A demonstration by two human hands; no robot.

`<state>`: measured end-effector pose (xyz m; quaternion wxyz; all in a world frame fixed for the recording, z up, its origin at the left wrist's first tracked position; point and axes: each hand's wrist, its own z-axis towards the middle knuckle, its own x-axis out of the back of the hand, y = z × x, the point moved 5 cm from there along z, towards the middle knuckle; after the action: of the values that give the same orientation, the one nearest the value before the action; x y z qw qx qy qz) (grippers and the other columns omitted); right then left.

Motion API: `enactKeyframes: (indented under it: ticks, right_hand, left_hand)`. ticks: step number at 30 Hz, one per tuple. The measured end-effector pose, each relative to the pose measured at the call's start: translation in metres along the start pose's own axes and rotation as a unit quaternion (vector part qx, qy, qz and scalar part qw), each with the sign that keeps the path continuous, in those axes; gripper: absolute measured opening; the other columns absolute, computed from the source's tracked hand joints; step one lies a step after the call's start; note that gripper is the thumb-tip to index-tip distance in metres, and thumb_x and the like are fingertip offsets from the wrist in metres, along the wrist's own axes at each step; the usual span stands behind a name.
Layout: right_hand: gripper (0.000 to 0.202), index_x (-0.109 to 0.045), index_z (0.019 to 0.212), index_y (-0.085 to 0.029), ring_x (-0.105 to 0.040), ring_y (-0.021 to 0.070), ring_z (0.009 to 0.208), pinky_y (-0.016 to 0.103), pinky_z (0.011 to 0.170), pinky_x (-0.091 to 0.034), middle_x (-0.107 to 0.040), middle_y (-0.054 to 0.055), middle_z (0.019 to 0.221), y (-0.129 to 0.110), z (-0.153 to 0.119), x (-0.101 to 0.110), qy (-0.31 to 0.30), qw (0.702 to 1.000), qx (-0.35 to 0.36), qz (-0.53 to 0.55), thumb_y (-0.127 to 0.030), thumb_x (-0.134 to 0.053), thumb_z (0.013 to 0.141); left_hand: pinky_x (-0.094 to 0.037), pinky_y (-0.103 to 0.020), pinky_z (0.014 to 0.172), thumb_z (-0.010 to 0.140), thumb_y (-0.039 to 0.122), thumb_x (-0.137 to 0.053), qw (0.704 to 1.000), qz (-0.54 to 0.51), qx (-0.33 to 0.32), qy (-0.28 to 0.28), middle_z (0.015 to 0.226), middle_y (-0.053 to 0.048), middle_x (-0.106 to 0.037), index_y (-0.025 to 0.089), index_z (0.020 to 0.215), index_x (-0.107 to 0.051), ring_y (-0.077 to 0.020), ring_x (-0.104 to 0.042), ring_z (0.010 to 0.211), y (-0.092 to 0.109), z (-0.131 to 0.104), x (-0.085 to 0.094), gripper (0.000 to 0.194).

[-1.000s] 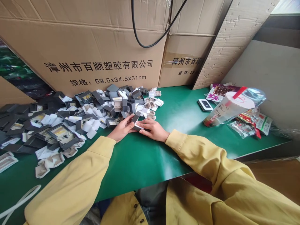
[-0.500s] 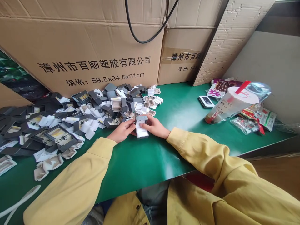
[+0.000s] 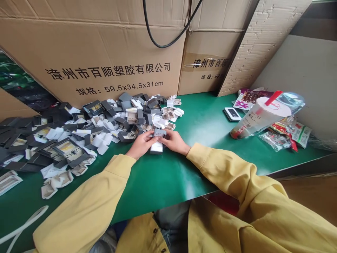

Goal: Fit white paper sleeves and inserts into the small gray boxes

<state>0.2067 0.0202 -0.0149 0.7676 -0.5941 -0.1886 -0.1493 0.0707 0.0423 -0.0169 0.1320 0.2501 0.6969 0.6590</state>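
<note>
Between both hands is a small dark grey cardboard box (image 3: 157,150) with a white inside and a grey flap at its far end. My left hand (image 3: 142,143) grips its left side, thumb laid across toward the middle. On the opposite side my right hand (image 3: 175,142) holds it too, its thumb near the flap. The fingers under the box are hidden. Just beyond the hands lies a heap of similar grey boxes (image 3: 126,96), mixed with white paper slips (image 3: 104,138) and beige moulded pulp trays (image 3: 56,182).
The green table (image 3: 147,189) carries a drink cup (image 3: 252,116) with a red straw, a small white device (image 3: 232,114) and snack packets (image 3: 276,138) on the right. Large cardboard cartons (image 3: 105,45) stand behind. A black cable (image 3: 168,45) hangs above; a white cable (image 3: 28,221) lies lower left.
Both thumbs have shifted toward the far end of the box, and the flap there lies further over it. My left hand has moved slightly right. The view has shifted a little.
</note>
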Motion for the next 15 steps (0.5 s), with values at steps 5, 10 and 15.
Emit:
enactKeyframes:
  ticks: [5, 10, 15]
  right_hand:
    - [0.026, -0.061, 0.099, -0.018, -0.054, 0.0112, 0.062, 0.023, 0.061, -0.043, -0.065, 0.001, 0.078, -0.011, -0.008, 0.008, 0.065, 0.992, 0.057, -0.088, -0.036, -0.055, 0.08]
    - [0.022, -0.06, 0.089, -0.017, -0.051, 0.0123, 0.061, 0.023, 0.06, -0.04, -0.06, 0.002, 0.073, -0.013, -0.008, 0.01, 0.091, 0.981, 0.091, -0.142, -0.036, -0.052, 0.082]
    - [0.018, -0.056, 0.081, -0.016, -0.047, 0.0122, 0.058, 0.023, 0.056, -0.035, -0.055, 0.001, 0.066, -0.013, -0.006, 0.008, 0.092, 0.974, 0.112, -0.174, -0.033, -0.049, 0.083]
  left_hand:
    - [-0.047, -0.029, 0.065, 0.07, 0.049, -0.063, 1.0, 0.026, 0.005, -0.004, 0.086, -0.008, -0.068, 0.011, 0.111, -0.056, -0.0209, -0.062, 0.076, 0.001, -0.002, -0.002, 0.056]
    - [-0.045, -0.027, 0.065, 0.07, 0.046, -0.065, 1.0, 0.017, 0.005, -0.012, 0.085, -0.007, -0.067, 0.011, 0.103, -0.057, -0.0197, -0.061, 0.076, 0.001, -0.001, -0.002, 0.049]
    - [-0.044, -0.027, 0.062, 0.07, 0.043, -0.066, 1.0, -0.005, 0.019, -0.019, 0.083, -0.007, -0.066, 0.011, 0.104, -0.056, -0.0188, -0.061, 0.072, -0.003, 0.001, -0.002, 0.048]
